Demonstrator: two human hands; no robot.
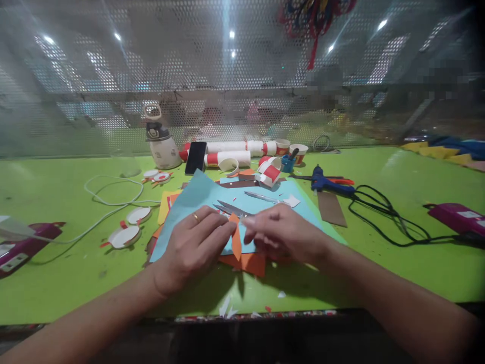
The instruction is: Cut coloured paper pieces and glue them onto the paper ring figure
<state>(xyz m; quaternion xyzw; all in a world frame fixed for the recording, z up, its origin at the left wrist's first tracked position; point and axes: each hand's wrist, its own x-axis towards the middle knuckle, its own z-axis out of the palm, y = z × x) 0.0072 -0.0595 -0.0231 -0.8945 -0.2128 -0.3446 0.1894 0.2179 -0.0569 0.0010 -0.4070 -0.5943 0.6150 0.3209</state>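
A small pointed piece of orange paper (pixel 237 242) is pinched in the fingertips of my left hand (pixel 193 245), over a light blue sheet (pixel 206 194). My right hand (pixel 288 230) is closed beside it, fingers curled and the tips close to the paper's right edge; what they grip, if anything, is hidden. Just beyond the hands lie scissors (pixel 232 208), blades pointing left, their handles hidden by my right hand. Behind them a pen (pixel 261 196) rests on the blue sheet. More orange paper (pixel 253 264) sticks out below the sheet's near edge.
Right of the sheets lies a blue glue gun (pixel 329 183) with a black cord and a brown strip (pixel 332 208). On the left are round white pieces (pixel 124 236) and a white cable (pixel 113 204). Paper cups (pixel 298 153), a phone (pixel 196 157) and a bottle (pixel 163 146) stand behind.
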